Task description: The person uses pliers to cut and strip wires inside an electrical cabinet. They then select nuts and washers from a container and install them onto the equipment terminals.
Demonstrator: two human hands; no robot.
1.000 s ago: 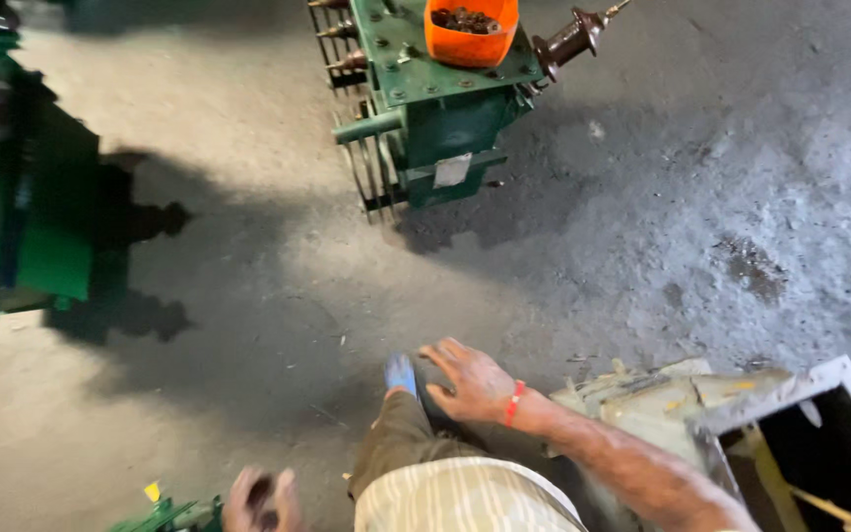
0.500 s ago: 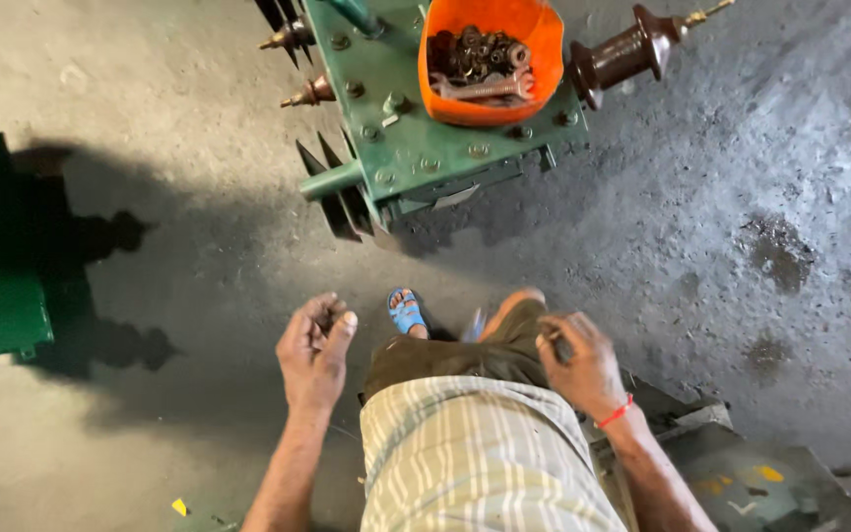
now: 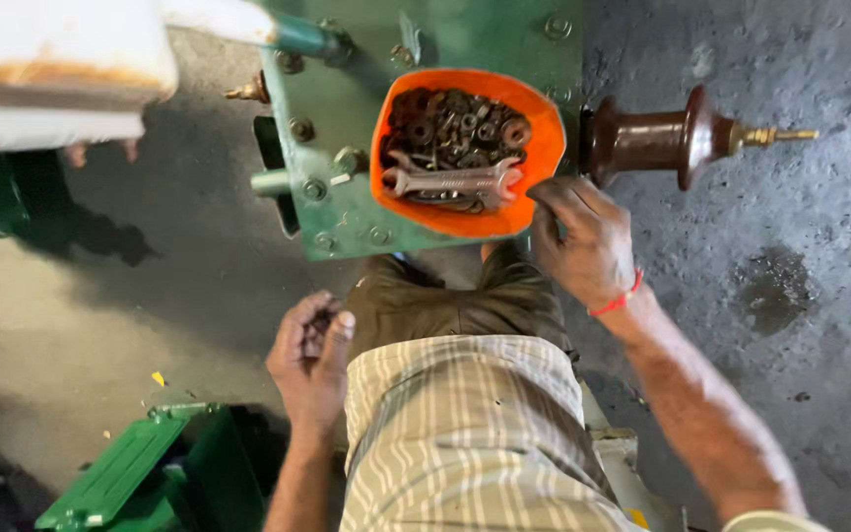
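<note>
Touching the orange plastic bowl [image 3: 457, 212] of rusty washers, right hand [image 3: 583, 241] open; left hand [image 3: 312, 360] curled, perhaps empty.

orange bowl [image 3: 534, 148] on green metal housing [image 3: 347, 212], full of rusty washers [image 3: 455, 123], grey spanner [image 3: 450, 182] lying flat across them

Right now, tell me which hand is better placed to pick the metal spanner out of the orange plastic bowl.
Right hand: its fingers touch the orange plastic bowl beside the metal spanner. The left hand is curled, far back.
</note>
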